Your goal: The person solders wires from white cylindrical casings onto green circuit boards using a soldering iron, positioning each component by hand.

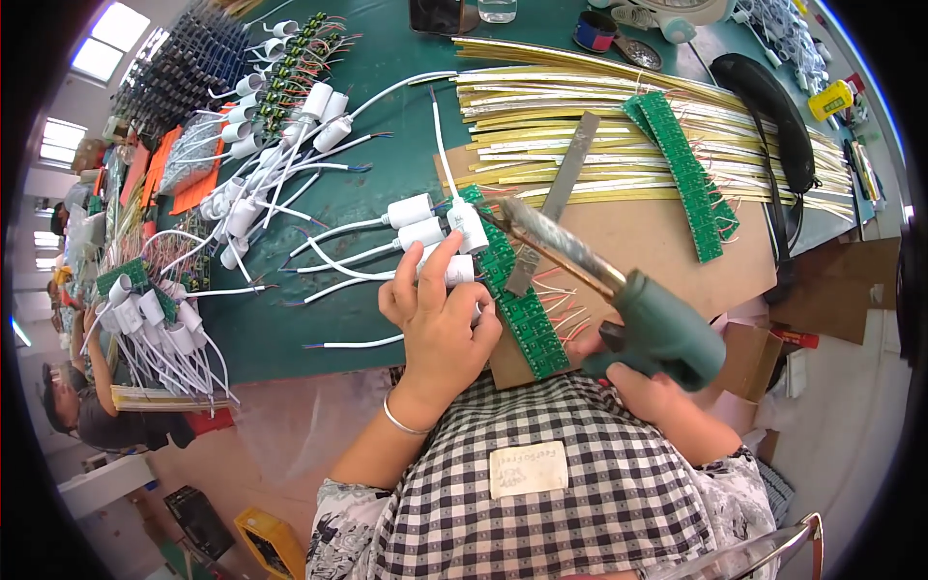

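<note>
My right hand (643,382) grips the green handle of a soldering gun (667,333). Its metal barrel slants up and left, the tip close to the upper end of a long green circuit board strip (517,314). White cylindrical housings with white cables lie along this strip's left edge. On the topmost housing (468,228), my left index fingertip presses. The rest of my left hand (440,314) is bent around the lower housings, its thumb partly hiding one. Thin reddish wires stick out from the strip's right side. Beneath it lies a brown board (619,227).
A grey metal bar (570,169) crosses the board beside more green strips (686,174). Yellowish-white strips (599,116) spread behind, near a black pouch (768,121). Cabled white housings (242,208) pile up at left. Another person (106,396) works far left.
</note>
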Tool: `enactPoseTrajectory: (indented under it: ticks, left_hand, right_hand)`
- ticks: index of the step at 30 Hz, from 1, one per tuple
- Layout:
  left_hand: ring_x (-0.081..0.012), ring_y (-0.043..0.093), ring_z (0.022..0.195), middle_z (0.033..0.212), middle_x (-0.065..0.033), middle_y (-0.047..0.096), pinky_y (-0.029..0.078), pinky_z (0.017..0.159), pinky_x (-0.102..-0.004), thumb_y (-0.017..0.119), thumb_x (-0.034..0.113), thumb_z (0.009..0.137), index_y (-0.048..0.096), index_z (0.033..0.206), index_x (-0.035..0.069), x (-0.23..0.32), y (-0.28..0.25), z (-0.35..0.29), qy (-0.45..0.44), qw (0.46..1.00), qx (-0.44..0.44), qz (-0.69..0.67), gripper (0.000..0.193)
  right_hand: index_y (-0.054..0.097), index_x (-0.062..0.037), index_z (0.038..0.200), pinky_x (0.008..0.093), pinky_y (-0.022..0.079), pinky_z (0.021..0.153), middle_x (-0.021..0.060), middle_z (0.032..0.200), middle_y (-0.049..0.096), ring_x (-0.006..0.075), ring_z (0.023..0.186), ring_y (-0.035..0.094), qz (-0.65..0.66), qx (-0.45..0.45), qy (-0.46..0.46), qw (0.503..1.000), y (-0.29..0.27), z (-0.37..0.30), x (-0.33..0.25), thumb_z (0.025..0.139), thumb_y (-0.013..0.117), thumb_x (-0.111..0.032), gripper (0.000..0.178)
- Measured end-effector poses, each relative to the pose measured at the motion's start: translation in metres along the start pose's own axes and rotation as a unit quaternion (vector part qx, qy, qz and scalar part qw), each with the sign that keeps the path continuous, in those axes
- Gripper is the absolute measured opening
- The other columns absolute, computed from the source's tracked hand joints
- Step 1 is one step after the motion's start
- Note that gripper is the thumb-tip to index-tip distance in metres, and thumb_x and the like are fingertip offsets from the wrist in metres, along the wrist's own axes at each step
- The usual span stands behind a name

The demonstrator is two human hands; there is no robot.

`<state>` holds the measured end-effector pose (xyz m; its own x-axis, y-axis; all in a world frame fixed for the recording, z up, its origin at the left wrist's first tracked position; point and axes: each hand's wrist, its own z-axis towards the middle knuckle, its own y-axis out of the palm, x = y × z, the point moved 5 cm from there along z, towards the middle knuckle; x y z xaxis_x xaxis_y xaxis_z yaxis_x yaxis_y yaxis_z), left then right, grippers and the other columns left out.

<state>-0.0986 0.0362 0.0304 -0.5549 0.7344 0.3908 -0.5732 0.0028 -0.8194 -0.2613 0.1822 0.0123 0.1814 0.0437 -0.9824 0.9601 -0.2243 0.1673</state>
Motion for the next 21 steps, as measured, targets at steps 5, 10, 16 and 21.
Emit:
enactPoseTrajectory:
  ticks: [5, 10, 16, 21]
  left_hand:
    - [-0.031, 0.033, 0.122, 0.128, -0.0028, 0.05, 0.022, 0.09, -0.0448, 0.065, 0.012, 0.066, 0.055, 0.068, 0.015, -0.001, -0.001, -0.001, 0.024, 0.999, 0.029, 0.017, 0.01]
    - [-0.0313, 0.035, 0.122, 0.125, -0.0014, 0.053, 0.021, 0.094, -0.0428, 0.067, 0.011, 0.063, 0.057, 0.068, 0.017, -0.001, -0.004, -0.003, 0.066, 0.995, 0.06, 0.044, 0.012]
    - [-0.0126, 0.051, 0.084, 0.083, 0.0088, 0.056, 0.024, 0.086, -0.0385, 0.069, 0.016, 0.062, 0.062, 0.076, 0.019, 0.002, -0.01, -0.003, 0.227, 0.968, 0.092, 0.06, 0.015]
    - [-0.0136, 0.05, 0.083, 0.083, 0.0083, 0.056, 0.025, 0.081, -0.0367, 0.069, 0.016, 0.062, 0.063, 0.078, 0.019, 0.0, -0.003, -0.008, 0.251, 0.966, 0.041, 0.053, 0.017]
  right_hand:
    - [0.05, 0.0026, 0.112, 0.0254, 0.051, 0.066, 0.0111, 0.093, 0.06, 0.0146, 0.073, 0.061, 0.047, -0.019, -0.031, 0.998, -0.015, -0.019, 0.004, 0.08, 0.062, -0.003, 0.035]
    - [0.041, 0.0042, 0.127, 0.0279, 0.051, 0.046, 0.0165, 0.099, 0.06, 0.0207, 0.071, 0.063, 0.068, -0.006, 0.084, 0.994, -0.036, -0.064, 0.041, 0.091, 0.051, -0.031, 0.051]
    - [0.038, 0.0025, 0.131, 0.0331, 0.042, 0.027, 0.0226, 0.103, 0.057, 0.0285, 0.04, 0.054, 0.025, -0.021, 0.025, 0.999, -0.03, -0.063, 0.034, 0.096, 0.037, -0.023, 0.043]
    - [0.038, 0.0024, 0.13, 0.0346, 0.04, 0.024, 0.0234, 0.101, 0.057, 0.0299, 0.036, 0.052, -0.06, 0.004, 0.044, 0.997, -0.029, -0.072, 0.039, 0.094, 0.039, -0.023, 0.044]
